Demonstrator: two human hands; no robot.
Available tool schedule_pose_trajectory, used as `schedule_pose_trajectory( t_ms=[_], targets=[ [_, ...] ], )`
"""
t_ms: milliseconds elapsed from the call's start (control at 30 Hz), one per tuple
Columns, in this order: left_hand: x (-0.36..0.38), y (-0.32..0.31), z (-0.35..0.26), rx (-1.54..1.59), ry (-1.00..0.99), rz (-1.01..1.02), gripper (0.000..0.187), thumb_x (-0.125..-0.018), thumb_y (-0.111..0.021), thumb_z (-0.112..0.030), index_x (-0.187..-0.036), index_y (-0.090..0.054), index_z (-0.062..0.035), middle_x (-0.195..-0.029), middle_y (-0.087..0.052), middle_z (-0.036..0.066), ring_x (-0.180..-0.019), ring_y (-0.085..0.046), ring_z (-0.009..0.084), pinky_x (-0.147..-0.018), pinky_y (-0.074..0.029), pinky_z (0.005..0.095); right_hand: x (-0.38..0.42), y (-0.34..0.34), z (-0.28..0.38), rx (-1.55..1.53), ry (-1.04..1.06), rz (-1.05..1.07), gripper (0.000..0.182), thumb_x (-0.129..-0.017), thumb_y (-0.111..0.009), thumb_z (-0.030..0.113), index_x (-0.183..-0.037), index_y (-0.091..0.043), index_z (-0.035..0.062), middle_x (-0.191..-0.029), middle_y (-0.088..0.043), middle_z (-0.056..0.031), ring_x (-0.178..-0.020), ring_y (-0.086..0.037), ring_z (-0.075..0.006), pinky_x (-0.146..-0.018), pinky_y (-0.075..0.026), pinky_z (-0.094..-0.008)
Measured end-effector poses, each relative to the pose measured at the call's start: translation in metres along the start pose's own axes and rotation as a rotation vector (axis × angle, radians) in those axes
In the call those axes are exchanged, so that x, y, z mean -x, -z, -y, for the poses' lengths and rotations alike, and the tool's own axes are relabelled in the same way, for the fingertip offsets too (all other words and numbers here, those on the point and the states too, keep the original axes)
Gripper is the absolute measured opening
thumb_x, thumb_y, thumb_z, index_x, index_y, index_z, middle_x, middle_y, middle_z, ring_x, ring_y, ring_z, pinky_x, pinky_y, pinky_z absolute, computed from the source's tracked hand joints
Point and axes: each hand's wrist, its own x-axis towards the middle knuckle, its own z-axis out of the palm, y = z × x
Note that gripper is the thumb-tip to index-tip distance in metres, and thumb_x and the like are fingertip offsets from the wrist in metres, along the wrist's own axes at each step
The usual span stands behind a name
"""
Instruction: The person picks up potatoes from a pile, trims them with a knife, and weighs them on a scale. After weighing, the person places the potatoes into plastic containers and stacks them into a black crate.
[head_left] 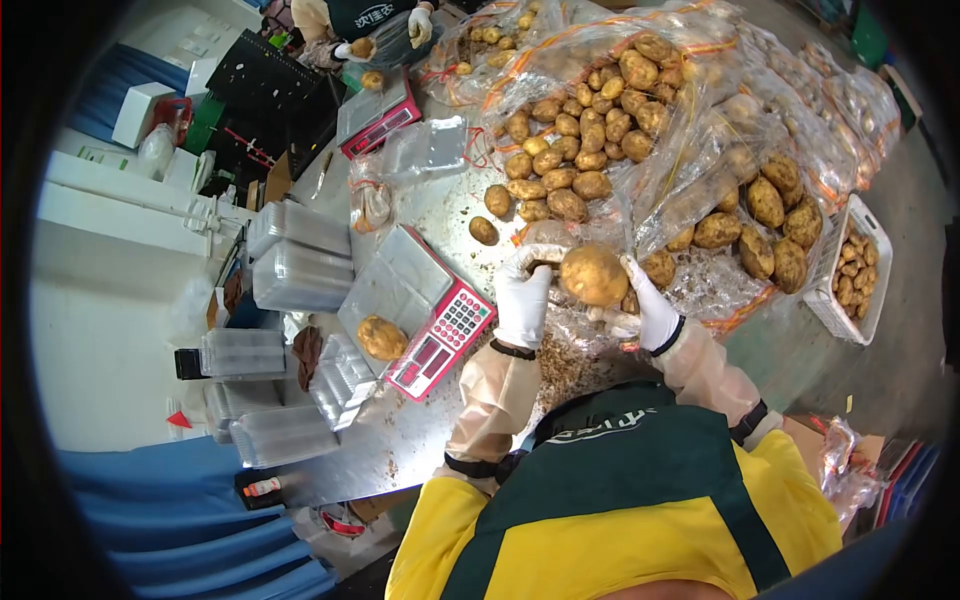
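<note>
Both of my hands wear white gloves and hold one large round potato (pixel 594 275) above the table. My left hand (pixel 526 297) grips its left side with thumb and fingers, and my right hand (pixel 651 308) is against its right side. Beyond them, many loose potatoes (pixel 567 205) lie on and in clear plastic bags. To the left stands a red scale (pixel 441 338) with a keypad, its tray bearing a single potato (pixel 382 338). A small potato (pixel 483 231) rests on the metal table just past my left hand.
Stacks of clear plastic boxes (pixel 302 272) line the table's left side. A second scale (pixel 380 124) stands farther back, near another person's gloved hands (pixel 420 27). A white crate (pixel 881 300) of small potatoes is at the right. Soil crumbs litter the metal table (pixel 355 462).
</note>
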Motion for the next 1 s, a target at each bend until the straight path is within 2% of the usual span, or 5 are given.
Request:
schedule_pose_trajectory(
  t_ms=[200, 300, 600, 733, 1000],
  targets=[
    [0.005, -0.009, -0.018, -0.065, -0.070, 0.147, 0.035, -0.088, -0.065, -0.006, -0.123, -0.061, -0.0013, -0.110, -0.066, 0.005, -0.095, -0.061, 0.0103, -0.081, -0.051, 0.0239, -0.012, 0.024, 0.002, -0.067, -0.059, 0.152, 0.059, -0.095, -0.034, 0.062, -0.119, -0.055, 0.0129, -0.053, -0.039, 0.0035, -0.036, -0.020, -0.0072, -0.039, -0.019, -0.0226],
    [0.003, -0.005, -0.019, 0.080, 0.090, 0.164, 0.037, -0.086, -0.065, -0.003, -0.122, -0.061, -0.0007, -0.110, -0.066, 0.005, -0.091, -0.061, 0.0084, -0.080, -0.051, 0.0223, -0.010, 0.019, 0.002, -0.072, -0.069, 0.032, 0.066, -0.092, -0.036, 0.066, -0.119, -0.057, 0.0085, -0.069, -0.062, -0.0062, -0.034, -0.029, -0.0068, -0.034, -0.022, -0.0210],
    [0.007, -0.001, -0.010, 0.055, 0.087, 0.217, 0.047, -0.087, -0.055, 0.004, -0.133, -0.052, -0.0031, -0.124, -0.060, 0.004, -0.102, -0.058, 0.0090, -0.082, -0.050, 0.0219, -0.004, 0.008, 0.010, -0.072, -0.117, -0.051, 0.062, -0.094, -0.038, 0.062, -0.130, -0.051, 0.0139, -0.088, -0.066, -0.0116, -0.045, -0.043, -0.0105, -0.041, -0.033, -0.0225],
    [0.005, -0.001, -0.004, 0.204, 0.074, 0.190, 0.042, -0.087, -0.061, 0.001, -0.128, -0.055, 0.0018, -0.123, -0.061, 0.009, -0.113, -0.056, 0.0153, -0.099, -0.043, 0.0285, -0.008, 0.017, 0.011, -0.134, -0.137, 0.160, 0.059, -0.094, -0.043, 0.060, -0.128, -0.052, 0.0127, -0.087, -0.066, -0.0127, -0.045, -0.045, -0.0111, -0.041, -0.035, -0.0220],
    [0.004, 0.001, -0.005, 0.119, 0.019, 0.148, 0.037, -0.085, -0.057, 0.005, -0.122, -0.061, 0.0007, -0.118, -0.064, 0.007, -0.109, -0.058, 0.0141, -0.097, -0.044, 0.0279, 0.001, -0.003, 0.012, -0.012, -0.098, -0.147, 0.053, -0.094, -0.044, 0.058, -0.126, -0.053, 0.0169, -0.101, -0.066, -0.0071, -0.049, -0.040, -0.0098, -0.045, -0.031, -0.0241]
  ],
)
